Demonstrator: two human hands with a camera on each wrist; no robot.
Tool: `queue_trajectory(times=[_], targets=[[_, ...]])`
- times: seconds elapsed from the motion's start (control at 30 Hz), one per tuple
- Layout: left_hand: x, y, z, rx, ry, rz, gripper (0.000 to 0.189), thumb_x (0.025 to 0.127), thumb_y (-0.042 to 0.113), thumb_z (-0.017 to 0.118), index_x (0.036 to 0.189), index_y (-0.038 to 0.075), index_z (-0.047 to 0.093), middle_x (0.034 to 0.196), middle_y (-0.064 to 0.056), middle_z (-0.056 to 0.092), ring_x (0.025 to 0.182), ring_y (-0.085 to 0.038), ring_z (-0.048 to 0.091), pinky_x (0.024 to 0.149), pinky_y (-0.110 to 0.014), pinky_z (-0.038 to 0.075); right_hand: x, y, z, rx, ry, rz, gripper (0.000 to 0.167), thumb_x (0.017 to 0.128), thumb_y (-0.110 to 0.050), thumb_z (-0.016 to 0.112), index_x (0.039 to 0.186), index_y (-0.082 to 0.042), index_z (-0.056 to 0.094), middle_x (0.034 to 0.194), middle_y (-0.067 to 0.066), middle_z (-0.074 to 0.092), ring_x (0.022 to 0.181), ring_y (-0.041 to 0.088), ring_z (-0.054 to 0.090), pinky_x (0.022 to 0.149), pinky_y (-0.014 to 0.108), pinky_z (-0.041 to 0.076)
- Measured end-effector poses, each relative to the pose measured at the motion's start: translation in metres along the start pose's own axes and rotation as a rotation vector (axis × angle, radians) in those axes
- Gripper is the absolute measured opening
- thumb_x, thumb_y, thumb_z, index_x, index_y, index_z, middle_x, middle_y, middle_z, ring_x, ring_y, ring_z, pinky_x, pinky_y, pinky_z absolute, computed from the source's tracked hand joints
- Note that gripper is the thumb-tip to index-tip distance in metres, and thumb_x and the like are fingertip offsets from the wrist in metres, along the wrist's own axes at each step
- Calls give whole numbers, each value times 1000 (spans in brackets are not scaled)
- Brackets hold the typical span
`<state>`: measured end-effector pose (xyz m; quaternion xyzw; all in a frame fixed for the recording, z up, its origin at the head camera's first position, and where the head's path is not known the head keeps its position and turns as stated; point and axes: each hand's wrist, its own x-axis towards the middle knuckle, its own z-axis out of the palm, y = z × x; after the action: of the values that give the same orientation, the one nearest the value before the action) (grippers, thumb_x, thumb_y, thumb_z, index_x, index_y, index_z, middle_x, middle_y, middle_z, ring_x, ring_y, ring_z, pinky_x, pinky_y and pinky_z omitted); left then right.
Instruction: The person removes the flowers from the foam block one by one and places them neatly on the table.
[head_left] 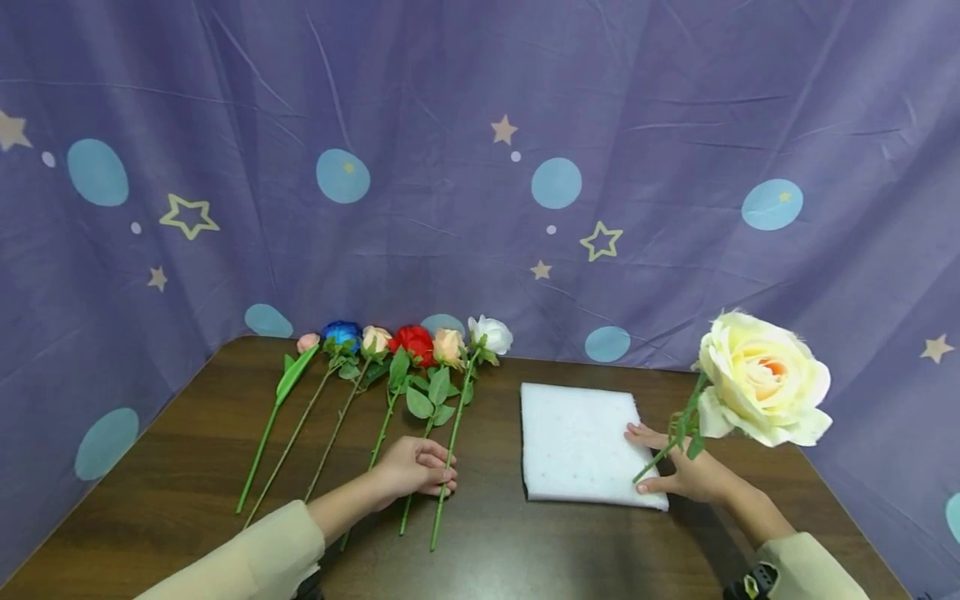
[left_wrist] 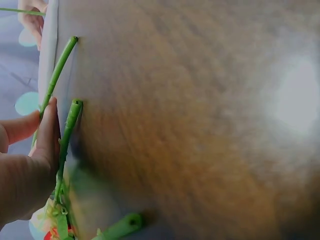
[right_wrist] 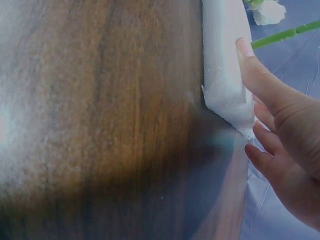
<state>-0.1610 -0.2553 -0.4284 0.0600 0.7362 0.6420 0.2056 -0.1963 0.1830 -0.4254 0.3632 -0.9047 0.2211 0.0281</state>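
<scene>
My left hand pinches the green stem of a white rose between thumb and finger, low on the stem. The bloom lies toward the back of the table. A flat white foam-like block sits to the right, with small dots on its top. Across its right edge rests my right hand, thumb and fingers spread and fairly straight. Beside the thumb, a green stem rises from the block's near right corner to a large pale yellow rose. How deep that stem goes is hidden.
Left of the white rose lie a peach rose, a red rose, another peach rose, a blue rose and a pink bud, stems toward me. A purple curtain hangs behind the brown table.
</scene>
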Motion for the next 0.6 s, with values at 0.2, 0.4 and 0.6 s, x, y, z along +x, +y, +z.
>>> queue_trajectory(times=[0.2,0.4,0.6], targets=[[-5,-2,-1,-2,36,-32,27,86,-9,59,111,-20,55,94,-26,72,76,-16,72,73,-30,62,-1,1,1,3,15,-12,74,74,-39,78,133,0,55,137,28,51,133,18,38,105,0,16],[-7,-2,1,4,90,-45,30,85,-10,60,111,-22,52,91,-26,72,75,-15,72,72,-29,62,-1,0,2,-9,28,-29,74,73,-37,79,132,1,55,135,29,52,133,17,38,106,-1,14],[-9,8,1,56,176,-27,31,83,-9,61,110,-21,53,92,-28,71,77,-18,71,73,-33,62,-1,0,2,5,30,-31,73,74,-37,79,132,1,55,135,30,51,134,14,36,105,-2,13]])
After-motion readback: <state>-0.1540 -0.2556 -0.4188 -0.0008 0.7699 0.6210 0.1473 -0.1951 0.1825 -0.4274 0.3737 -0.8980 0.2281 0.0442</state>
